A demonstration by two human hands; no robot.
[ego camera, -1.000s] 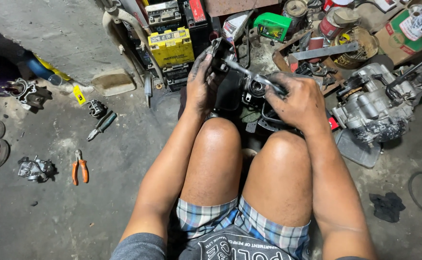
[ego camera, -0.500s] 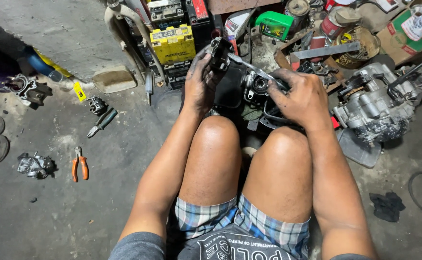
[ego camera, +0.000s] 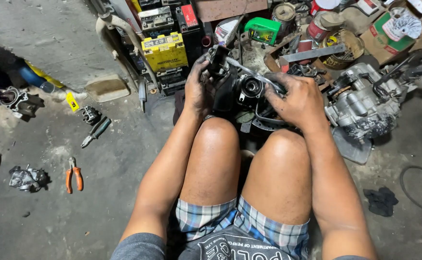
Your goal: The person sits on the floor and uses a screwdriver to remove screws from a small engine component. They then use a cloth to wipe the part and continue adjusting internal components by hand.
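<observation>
Grease-blackened metal fills the upper middle of the frame, where we hold a small engine assembly just beyond our knees. Our left hand is closed around a dark boxy part at the assembly's upper left end, fingers wrapped over it. Our right hand lies curled over the assembly's right side, gripping it by the rim, with a thin metal rod running between the two hands. A round opening shows on the assembly's face between our hands.

As we judge it, the work is in mid-course: the piece is in hand and partly open, and a larger engine block sits at the right on the concrete floor. Orange-handled pliers at lower left and a screwdriver above them lie well apart from our hands, unused.
</observation>
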